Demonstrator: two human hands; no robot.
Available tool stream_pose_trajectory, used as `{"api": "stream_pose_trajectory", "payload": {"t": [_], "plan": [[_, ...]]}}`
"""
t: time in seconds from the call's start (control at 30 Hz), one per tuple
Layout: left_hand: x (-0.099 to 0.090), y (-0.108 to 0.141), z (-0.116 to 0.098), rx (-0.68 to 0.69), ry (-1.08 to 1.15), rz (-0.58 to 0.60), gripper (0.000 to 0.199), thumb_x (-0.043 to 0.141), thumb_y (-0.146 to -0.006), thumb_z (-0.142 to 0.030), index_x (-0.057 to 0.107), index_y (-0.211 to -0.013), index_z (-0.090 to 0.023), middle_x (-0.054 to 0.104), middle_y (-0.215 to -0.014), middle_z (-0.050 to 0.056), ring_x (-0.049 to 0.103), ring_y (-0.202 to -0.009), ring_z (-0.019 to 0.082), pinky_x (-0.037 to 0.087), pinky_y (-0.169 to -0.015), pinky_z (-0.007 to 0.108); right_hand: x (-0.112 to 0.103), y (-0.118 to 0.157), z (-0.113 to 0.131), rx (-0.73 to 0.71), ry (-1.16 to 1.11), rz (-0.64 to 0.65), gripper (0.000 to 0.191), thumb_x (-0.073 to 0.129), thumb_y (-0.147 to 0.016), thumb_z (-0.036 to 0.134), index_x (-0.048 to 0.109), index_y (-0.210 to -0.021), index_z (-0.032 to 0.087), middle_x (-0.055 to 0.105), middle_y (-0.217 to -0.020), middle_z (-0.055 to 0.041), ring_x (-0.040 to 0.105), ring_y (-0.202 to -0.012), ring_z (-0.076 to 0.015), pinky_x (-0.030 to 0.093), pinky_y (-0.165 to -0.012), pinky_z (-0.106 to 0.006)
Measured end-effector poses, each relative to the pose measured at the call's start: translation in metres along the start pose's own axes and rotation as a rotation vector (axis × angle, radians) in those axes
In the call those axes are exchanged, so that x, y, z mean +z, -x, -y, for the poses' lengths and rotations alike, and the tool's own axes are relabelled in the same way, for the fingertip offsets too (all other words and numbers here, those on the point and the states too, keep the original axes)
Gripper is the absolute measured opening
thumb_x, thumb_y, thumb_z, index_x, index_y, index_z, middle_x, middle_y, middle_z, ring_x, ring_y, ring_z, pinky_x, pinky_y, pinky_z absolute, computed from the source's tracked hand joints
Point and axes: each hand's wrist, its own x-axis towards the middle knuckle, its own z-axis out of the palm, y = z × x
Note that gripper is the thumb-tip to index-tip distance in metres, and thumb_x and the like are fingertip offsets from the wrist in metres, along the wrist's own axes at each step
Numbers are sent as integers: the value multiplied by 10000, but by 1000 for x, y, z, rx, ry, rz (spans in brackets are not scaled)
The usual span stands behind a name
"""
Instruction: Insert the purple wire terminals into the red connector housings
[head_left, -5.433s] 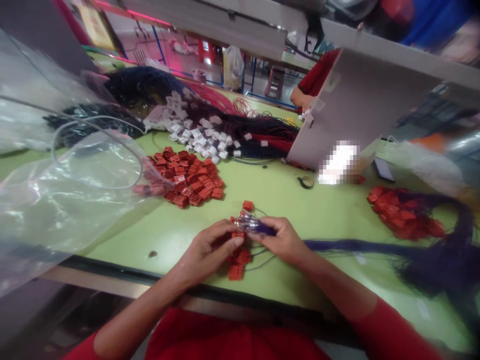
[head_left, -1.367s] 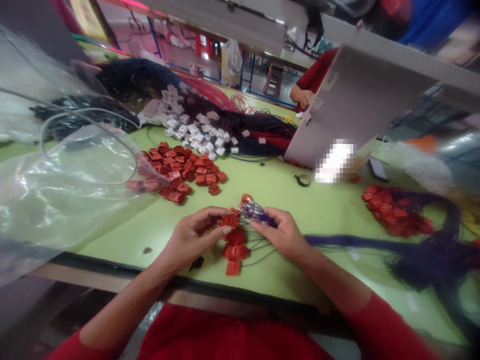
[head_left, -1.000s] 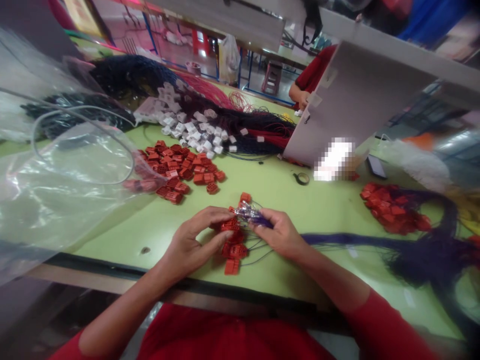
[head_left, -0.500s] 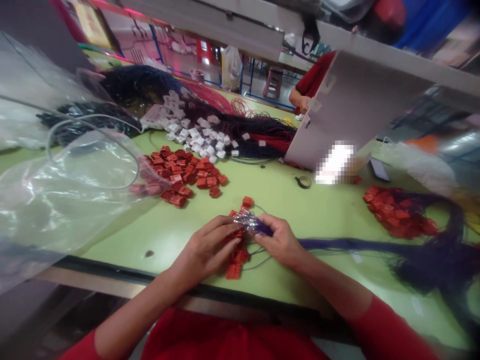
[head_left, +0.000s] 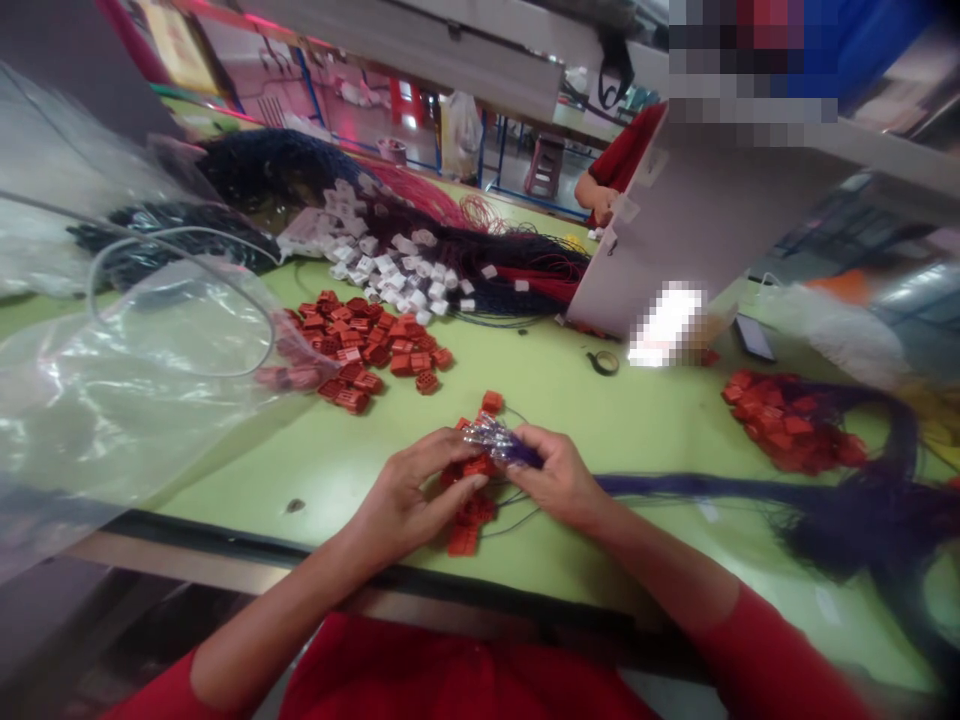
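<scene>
My right hand is closed around a bundle of purple wires, whose silver metal terminals fan out toward the left. Beside those tips is my left hand, its thumb and fingers parted and the fingertips close to the terminals. Whether they touch is hard to tell. Red plastic connectors lie in a row beneath and beside my left fingers, partly covered by them. One more red connector sits just beyond the terminals, and thin wires run from some of these connectors toward my right hand.
Loose red connectors are heaped left of centre, behind a clear plastic bag. White connectors on dark wires lie farther back. At right are wired red connectors, a tape roll and a phone. A co-worker's arm shows behind a panel.
My left thumb and fingers have spread wider apart, uncovering more of the red connectors. My right hand keeps its hold on the wire bundle. The view has shifted slightly.
</scene>
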Motion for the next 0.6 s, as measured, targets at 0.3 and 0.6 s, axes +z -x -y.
{"api": "stream_pose_trajectory", "payload": {"t": [0.3, 0.6], "plan": [[-33, -25, 47, -424, -442, -144, 326, 685, -863, -433, 647, -1057, -174, 662, -895, 50, 605, -660, 174, 495, -596, 299, -8, -11, 0, -102, -39, -151, 218, 713, -859, 381, 727, -901, 168, 625, -781, -14, 528, -682, -129, 425, -626, -255], [-37, -51, 77, -462, -844, 85, 241, 587, -888, -409, 655, -941, -184, 620, -1016, 97, 652, -845, 271, 480, -646, 340, -11, -11, -1, 24, -113, -29, 350, 667, -890, 512, 640, -833, 167, 662, -726, -11, 526, -577, -91, 417, -557, -233]]}}
